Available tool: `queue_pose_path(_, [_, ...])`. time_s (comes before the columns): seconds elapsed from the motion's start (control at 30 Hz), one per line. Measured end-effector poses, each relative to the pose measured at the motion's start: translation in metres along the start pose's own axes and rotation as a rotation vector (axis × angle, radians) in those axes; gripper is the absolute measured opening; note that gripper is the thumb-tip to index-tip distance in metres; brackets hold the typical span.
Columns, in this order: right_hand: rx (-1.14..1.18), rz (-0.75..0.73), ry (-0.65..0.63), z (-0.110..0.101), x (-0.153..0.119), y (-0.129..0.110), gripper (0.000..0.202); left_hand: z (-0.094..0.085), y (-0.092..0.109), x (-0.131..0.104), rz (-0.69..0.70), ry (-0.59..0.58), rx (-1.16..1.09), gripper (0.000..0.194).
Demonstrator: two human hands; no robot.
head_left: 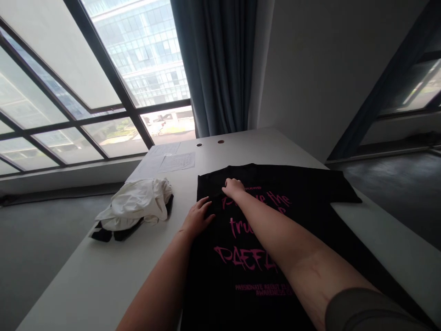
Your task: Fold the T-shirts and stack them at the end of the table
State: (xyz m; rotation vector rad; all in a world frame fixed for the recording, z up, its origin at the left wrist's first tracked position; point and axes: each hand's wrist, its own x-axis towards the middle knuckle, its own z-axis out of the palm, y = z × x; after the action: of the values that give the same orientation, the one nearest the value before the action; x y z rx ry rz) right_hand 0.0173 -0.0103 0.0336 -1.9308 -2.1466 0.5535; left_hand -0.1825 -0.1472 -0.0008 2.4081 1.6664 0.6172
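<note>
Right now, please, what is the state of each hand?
Left hand: open, thumb and fingers apart, at the black shirt.
Right hand: fingers curled over the black shirt; whether they grip cloth cannot be told.

We see daylight entering through a dark-framed window (130,109) on the left, a glass-fronted building (155,50) outside. Beside it we have a blue curtain (220,69), a shadowed plain wall (306,69), a white table (103,276) and grey floor (41,248).
</note>
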Motion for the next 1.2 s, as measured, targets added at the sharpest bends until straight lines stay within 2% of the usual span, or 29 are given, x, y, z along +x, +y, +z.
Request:
queue_pose_path(0.1, [0.009, 0.019, -0.008, 0.001, 0.018, 0.002, 0.025, -0.003, -0.005, 0.001, 0.020, 0.019, -0.005, 0.033])
queue_pose_path(0.2, [0.012, 0.037, 0.025, -0.004, 0.032, 0.008, 0.027, -0.005, -0.003, 0.005, 0.042, 0.028, 0.017, 0.021])
queue_pose_path(0.3, [-0.003, 0.042, 0.050, -0.008, 0.036, 0.014, 0.028, -0.005, 0.003, 0.006, 0.049, -0.022, 0.048, 0.024])
queue_pose_path(0.4, [-0.043, 0.005, 0.099, -0.004, 0.028, 0.012, 0.031, -0.001, 0.012, 0.003, 0.020, -0.103, 0.138, 0.041])
queue_pose_path(0.47, [-0.108, -0.101, 0.158, 0.003, 0.020, 0.004, 0.035, 0.004, 0.020, -0.002, -0.004, -0.148, 0.210, 0.055])
queue_pose_path(0.53, [-0.166, -0.267, 0.162, 0.013, 0.013, -0.008, 0.038, 0.008, 0.028, -0.007, -0.020, -0.174, 0.262, 0.061])
queue_pose_path(0.63, [-0.182, -0.510, 0.016, 0.028, 0.010, -0.024, 0.047, 0.012, 0.039, -0.018, -0.037, -0.193, 0.283, 0.067])
queue_pose_path(0.7, [-0.189, -0.596, -0.110, 0.036, 0.013, -0.032, 0.054, 0.012, 0.043, -0.028, -0.036, -0.207, 0.268, 0.070])
queue_pose_path(0.8, [-0.210, -0.574, -0.205, 0.046, 0.019, -0.039, 0.064, 0.007, 0.045, -0.046, 0.003, -0.238, 0.233, 0.072])
queue_pose_path(1.03, [-0.229, -0.425, -0.166, 0.062, 0.039, -0.053, 0.070, -0.005, 0.046, -0.095, 0.076, -0.217, 0.201, 0.069])
queue_pose_path(1.2, [-0.245, -0.381, -0.172, 0.065, 0.049, -0.059, 0.073, -0.003, 0.065, -0.136, 0.042, -0.202, 0.220, 0.074])
